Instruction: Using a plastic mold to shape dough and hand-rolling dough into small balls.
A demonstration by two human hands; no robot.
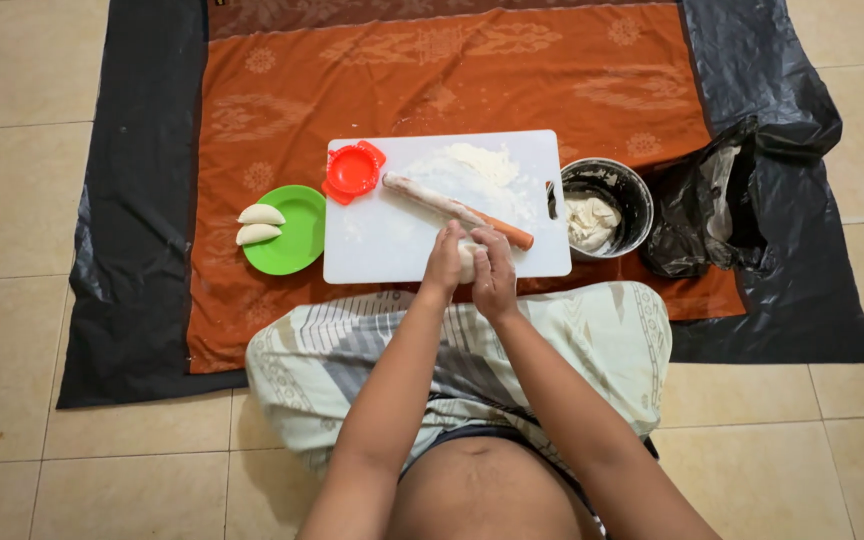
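Both hands, left hand (444,262) & right hand (495,275), pressed together round a dough lump (466,258) at the near edge of the white board (392,245). Rolling pin (457,210) lies just behind, w/ flour (477,165).

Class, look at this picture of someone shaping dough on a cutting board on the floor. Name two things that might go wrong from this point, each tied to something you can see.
1. The rolling pin lies loose just beyond the left hand and right hand; a nudge might roll it off the cutting board.
2. The dough piece is pressed between both hands near the board's front edge, so it may slip onto the cloth.
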